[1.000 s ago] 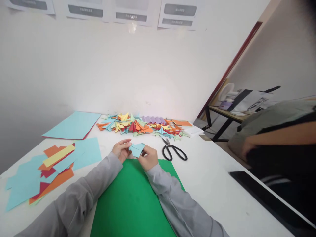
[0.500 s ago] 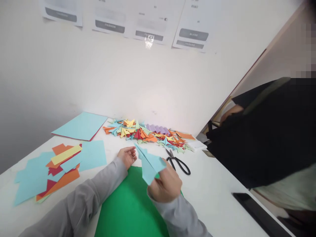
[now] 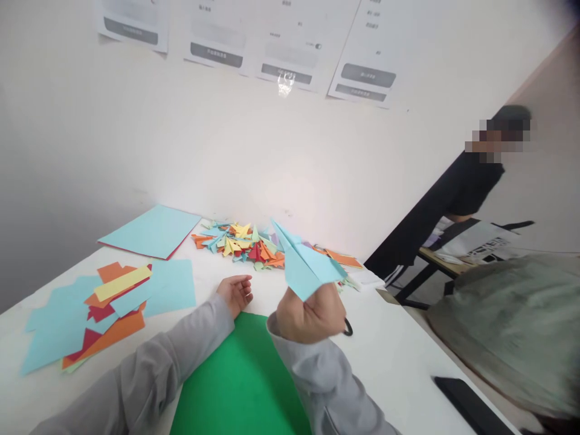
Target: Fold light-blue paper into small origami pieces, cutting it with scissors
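A light-blue paper airplane [image 3: 308, 266] is pinched from below in my right hand [image 3: 312, 314], raised above the table with its nose pointing up and to the left. Part of the heap of small folded paper planes [image 3: 244, 241] is hidden behind it. My left hand [image 3: 235, 295] rests by the top edge of a green sheet [image 3: 240, 380], holding nothing, its fingers loosely curled and apart. Behind my right hand, only a bit of the black scissors handle [image 3: 348, 327] shows.
On the left lie loose coloured paper strips [image 3: 122, 284] and a light-blue stack of sheets [image 3: 151, 229]. A flat black object [image 3: 471, 405] lies near the table's right edge. A person in dark clothes [image 3: 471, 187] stands farther off at the right.
My right hand has lifted the paper airplane up and to the right, now covering most of the scissors. My left hand has barely moved. The dark-clothed figure close by on the right has gone from there.
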The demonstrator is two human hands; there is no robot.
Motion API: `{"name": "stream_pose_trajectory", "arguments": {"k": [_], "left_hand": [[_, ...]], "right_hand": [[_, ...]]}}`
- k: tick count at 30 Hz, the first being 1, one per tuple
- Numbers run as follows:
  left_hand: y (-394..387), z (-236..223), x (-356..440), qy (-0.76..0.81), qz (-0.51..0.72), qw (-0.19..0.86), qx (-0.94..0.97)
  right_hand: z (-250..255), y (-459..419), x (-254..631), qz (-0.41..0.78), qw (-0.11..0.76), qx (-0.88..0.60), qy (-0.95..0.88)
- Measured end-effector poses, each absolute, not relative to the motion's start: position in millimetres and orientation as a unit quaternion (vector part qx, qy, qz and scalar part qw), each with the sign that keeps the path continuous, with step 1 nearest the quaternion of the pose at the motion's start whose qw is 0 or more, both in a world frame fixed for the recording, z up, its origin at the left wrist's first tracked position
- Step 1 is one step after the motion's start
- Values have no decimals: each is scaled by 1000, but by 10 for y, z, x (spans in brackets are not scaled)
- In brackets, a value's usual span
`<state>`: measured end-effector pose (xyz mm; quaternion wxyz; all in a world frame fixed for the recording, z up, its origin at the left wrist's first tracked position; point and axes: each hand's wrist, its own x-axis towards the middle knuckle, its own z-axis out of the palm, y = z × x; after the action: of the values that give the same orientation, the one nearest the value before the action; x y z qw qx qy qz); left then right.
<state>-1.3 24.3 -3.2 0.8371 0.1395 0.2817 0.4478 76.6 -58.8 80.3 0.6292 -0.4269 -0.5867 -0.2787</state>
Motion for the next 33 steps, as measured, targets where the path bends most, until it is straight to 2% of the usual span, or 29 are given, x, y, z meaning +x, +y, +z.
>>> {"name": "stream_pose_trajectory", "arguments": {"k": [2,8,12,18,21,25,33], "left_hand": [[250,-36,-4,283,449,836,138],[278,-43,44,279,456,834,138],[284,-49,66,282,453,835,137],[284,-56,64,280,456,833,140],[284,-50,59,278,454,836,136],[286,-39,60,277,451,839,130],[279,-34,59,276,451,839,128]], "right_hand": [[821,-442,774,-292,655,-475,-510],[481,52,1059,-229,612,-570,-498],[312,182,1202,-266,582,-585,-499],[386,389,1072,-292,527,-607,-518],[369,589,1062,-244,464,-698,-488],[205,696,1111,-89,341,-807,-474],[-17,448,1217,-49,368,-773,-514]]}}
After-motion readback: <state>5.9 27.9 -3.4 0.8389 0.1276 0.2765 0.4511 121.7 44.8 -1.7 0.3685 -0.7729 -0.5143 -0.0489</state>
